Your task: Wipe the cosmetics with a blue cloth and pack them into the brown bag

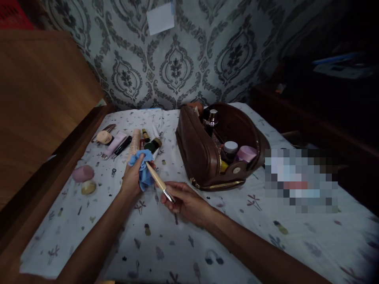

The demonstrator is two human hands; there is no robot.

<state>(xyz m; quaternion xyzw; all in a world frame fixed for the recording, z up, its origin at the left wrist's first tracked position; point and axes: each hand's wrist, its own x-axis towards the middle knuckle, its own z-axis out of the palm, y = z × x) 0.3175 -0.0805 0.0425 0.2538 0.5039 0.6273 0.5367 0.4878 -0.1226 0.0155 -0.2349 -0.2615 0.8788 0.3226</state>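
Observation:
My left hand [132, 177] is closed around a crumpled blue cloth [146, 175]. In my right hand [186, 203], the fingers pinch a slim, beige, tapered stick [157, 178] near its silver end. The narrow tip of the stick points up and left and meets the cloth; whether the cloth wraps it I cannot tell. Just beyond my left hand lies a peach-coloured tube [135, 141], partly hidden by the cloth. A brown cosmetic bag [201, 157] stands unzipped to the right of both hands, with several jars and a silver-capped bottle [212, 118] inside.
Left of my hands lie a lilac tube [116, 144], a black tube [122, 146], a beige round-topped item [104, 137], a pink item [83, 173] and a small yellowish jar [88, 187]. A wooden panel [44, 90] bounds the left; a patterned wall [177, 71] stands behind. A blurred-out item lies right.

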